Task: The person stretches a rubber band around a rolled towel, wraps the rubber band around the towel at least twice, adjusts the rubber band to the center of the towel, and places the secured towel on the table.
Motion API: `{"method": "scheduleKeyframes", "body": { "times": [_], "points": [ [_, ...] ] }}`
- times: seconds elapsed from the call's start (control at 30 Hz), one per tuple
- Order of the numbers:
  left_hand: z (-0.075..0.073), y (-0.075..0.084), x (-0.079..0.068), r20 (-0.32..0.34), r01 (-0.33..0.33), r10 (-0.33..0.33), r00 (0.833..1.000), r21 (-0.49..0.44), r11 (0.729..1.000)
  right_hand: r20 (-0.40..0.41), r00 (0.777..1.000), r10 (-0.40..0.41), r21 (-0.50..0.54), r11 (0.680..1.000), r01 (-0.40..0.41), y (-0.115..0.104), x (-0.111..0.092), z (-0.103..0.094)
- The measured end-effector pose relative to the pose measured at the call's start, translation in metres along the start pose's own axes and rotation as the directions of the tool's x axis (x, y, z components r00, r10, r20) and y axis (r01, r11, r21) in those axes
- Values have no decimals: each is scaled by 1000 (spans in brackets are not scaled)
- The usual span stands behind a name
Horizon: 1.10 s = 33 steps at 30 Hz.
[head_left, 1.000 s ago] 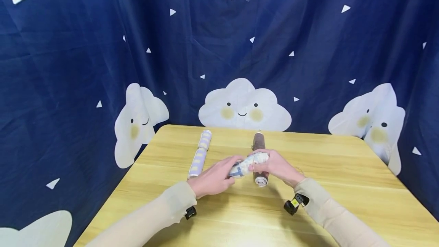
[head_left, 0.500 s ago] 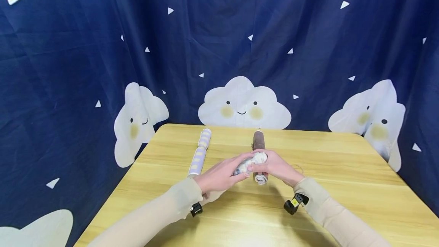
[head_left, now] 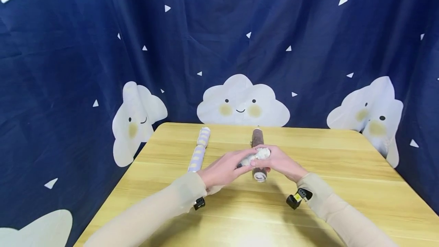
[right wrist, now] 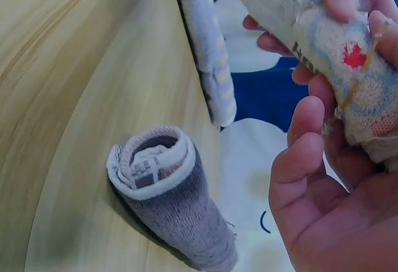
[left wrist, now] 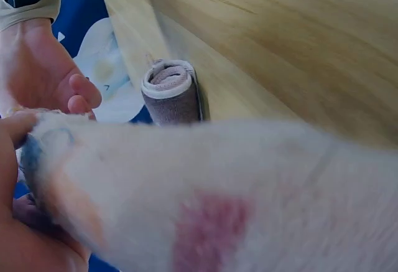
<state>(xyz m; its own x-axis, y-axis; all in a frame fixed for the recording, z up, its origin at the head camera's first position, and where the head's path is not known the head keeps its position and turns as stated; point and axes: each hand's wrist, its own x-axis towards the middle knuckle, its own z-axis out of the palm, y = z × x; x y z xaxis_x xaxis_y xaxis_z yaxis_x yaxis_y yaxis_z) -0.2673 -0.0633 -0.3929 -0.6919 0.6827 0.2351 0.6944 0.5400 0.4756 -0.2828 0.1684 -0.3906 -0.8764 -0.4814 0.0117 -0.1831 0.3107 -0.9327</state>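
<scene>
Over the middle of the table, both hands hold a rolled white towel [head_left: 262, 154] with blue, red and orange patterns. My left hand [head_left: 224, 169] grips it from the left, its fingers lying along the roll; the wrist end of the roll fills the left wrist view. My right hand [head_left: 282, 163] grips the other end with the thumb in front, and the two hands' fingers meet there. In the right wrist view a thin yellowish elastic band [right wrist: 354, 91] crosses the towel [right wrist: 367, 98] near the right fingers.
A brown rolled towel [head_left: 259, 175] lies behind and below the hands, its spiral end facing me. To the left lies a lavender roll [head_left: 197, 157] with yellow marks, pinched in near its middle. A navy cloud-print curtain [head_left: 185, 48] hangs behind the wooden table [head_left: 326, 155].
My left hand has moved right along the towel until its fingers meet the right hand, covering more of the roll. The right hand stays nearly in place. Both other rolls lie unmoved.
</scene>
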Motion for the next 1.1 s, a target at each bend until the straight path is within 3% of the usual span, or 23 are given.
{"method": "scheduleKeyframes", "body": {
  "times": [0.23,0.47,0.63,0.8,0.97,1.03,1.1],
  "points": [
    [0,8,9,-29,-15,16,999,31,999,14,1000,-18,-13,1000,18,5,-5,-8],
    [3,14,12,-157,-58,68,985,67,996,-23,1000,-21,23,1000,21,1,-13,-8],
    [7,13,13,-252,-52,66,966,60,997,-107,993,44,52,998,-38,-1,-17,4],
    [5,11,14,-353,-25,21,935,-6,1000,-175,982,73,171,984,-42,-8,-16,17],
    [-3,9,16,-448,-17,-12,894,-59,998,-213,977,-8,216,975,55,-16,-18,23],
    [-6,7,16,-484,-7,-27,874,-69,998,-157,986,-64,217,971,97,-16,-19,23],
    [-9,5,15,-519,-8,-35,854,-79,997,-43,993,-110,210,971,116,-14,-19,21]
  ]
}}
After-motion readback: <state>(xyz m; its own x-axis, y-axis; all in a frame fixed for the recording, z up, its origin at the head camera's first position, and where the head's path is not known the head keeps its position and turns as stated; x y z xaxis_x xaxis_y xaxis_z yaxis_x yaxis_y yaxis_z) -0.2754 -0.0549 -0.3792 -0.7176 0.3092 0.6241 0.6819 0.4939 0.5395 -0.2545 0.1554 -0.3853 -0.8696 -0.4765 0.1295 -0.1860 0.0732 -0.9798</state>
